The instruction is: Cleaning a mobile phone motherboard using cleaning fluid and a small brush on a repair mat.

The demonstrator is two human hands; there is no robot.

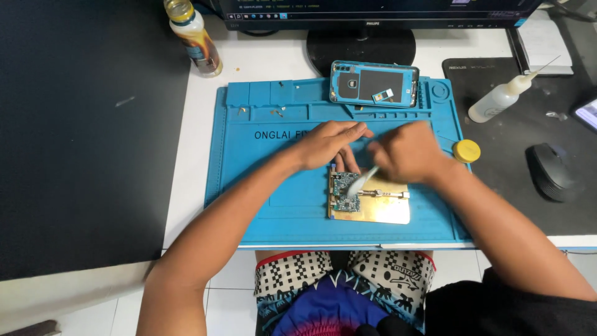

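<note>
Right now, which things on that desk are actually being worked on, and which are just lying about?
In use: circuit board, gold holder plate, brush in the right hand, left hand, blue mat.

Lying about: phone shell, yellow cap, squeeze bottle, mouse, drink bottle.

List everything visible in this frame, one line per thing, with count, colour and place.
circuit board: 1, green-blue, clamped at the left end of the holder plate
holder plate: 1, gold, on the mat's lower middle
brush: 1, white bristles, blurred, over the board
repair mat: 1, blue, centre of the desk
phone back shell: 1, blue frame, top of the mat
yellow cap: 1, right edge of the mat
squeeze bottle: 1, white, needle tip, on the black pad at right
drink bottle: 1, yellow lid, upper left
mouse: 1, black, right
monitor stand: 1, black, top centre
left hand: steadying the holder's top
right hand: gripping the brush
</note>
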